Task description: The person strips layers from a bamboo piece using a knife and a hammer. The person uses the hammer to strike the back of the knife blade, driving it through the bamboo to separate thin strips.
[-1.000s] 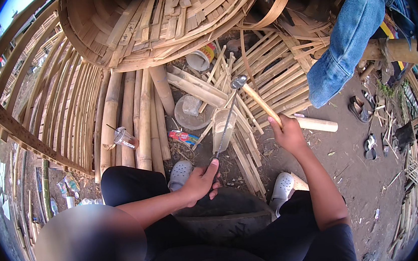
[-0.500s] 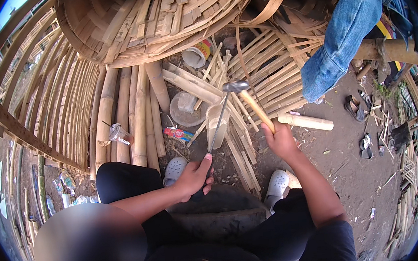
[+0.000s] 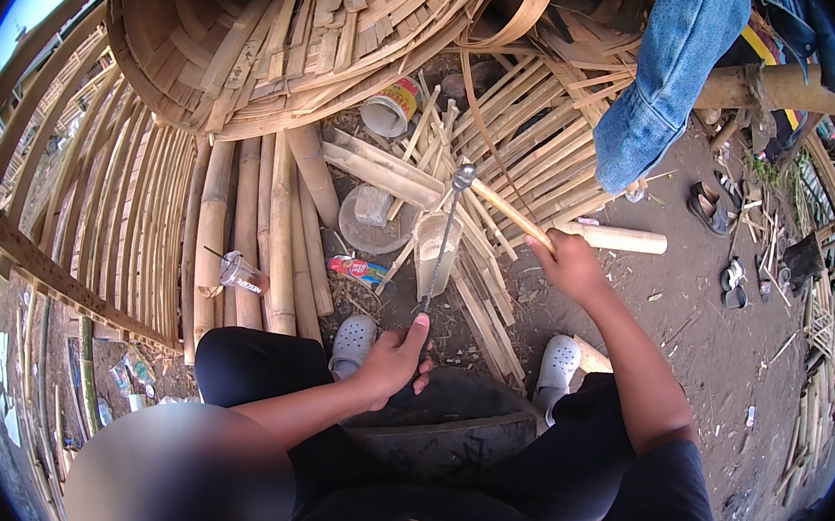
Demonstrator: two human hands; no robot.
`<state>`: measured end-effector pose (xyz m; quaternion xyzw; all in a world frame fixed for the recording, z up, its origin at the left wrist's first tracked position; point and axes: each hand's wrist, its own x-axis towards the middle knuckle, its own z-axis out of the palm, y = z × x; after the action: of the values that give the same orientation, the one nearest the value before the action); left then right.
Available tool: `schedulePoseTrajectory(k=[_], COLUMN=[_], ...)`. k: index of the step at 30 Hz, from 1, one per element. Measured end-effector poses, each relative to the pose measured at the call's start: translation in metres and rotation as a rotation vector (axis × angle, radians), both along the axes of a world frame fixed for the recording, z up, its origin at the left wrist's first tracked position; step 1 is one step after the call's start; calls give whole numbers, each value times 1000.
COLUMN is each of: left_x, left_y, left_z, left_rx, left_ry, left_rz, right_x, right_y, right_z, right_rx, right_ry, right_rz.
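The left hand (image 3: 394, 360) is closed round the handle of a long, thin blade (image 3: 444, 240) that runs up and away from the person, its far end reaching a pale, upright piece of bamboo (image 3: 434, 251) standing on the dirt ground (image 3: 683, 305) just in front of the feet. The right hand (image 3: 567, 263) is gripped tight on the wooden handle of a hammer (image 3: 492, 200), held up with its metal head right at the tip of the blade; whether head and blade touch cannot be told. Judging by this, the splitting of that piece looks barely started: the bamboo seems to stand whole, no open crack is clear from here, and the blade seems only to sit at its top edge, so most of the driving is left. The piece itself is short, light yellow and smooth-sided, with a paler face turned toward the camera. Around it lie many flat split strips (image 3: 487, 299) fanned over the ground, which suggests a good share of such work is already done. Whole bamboo poles (image 3: 274, 234) lie side by side to the left, a big woven basket (image 3: 316, 39) fills the top of the view, and a short cut log (image 3: 621, 238) lies just beyond the right hand. Grey clogs (image 3: 353, 342) are on the feet.
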<state>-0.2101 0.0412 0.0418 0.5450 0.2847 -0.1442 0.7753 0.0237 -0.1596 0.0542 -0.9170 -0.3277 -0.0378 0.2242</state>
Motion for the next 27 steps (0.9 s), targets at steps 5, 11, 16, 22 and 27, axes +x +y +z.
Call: schedulePoseTrajectory(k=[5,11,16,22,27], left_x=[2,-3,1,0,-1], left_y=[2,3,1,4,7], left_z=[5,0,-6,-6,-11], left_rx=[0,35,-15,30,2], left_ry=[-24,-43,-45,-48,-20], left_rz=[-20,-28,-42,-60,-21], right_x=[-3,-16,1,-2,-13], right_y=[6,10,-3,6,9], right_z=[17,64,-19,-35,-16], right_rx=[135,854,463,95,168], right_ry=[-43,-263,-125,41,0], right_rz=[38,316,267,-8,-16])
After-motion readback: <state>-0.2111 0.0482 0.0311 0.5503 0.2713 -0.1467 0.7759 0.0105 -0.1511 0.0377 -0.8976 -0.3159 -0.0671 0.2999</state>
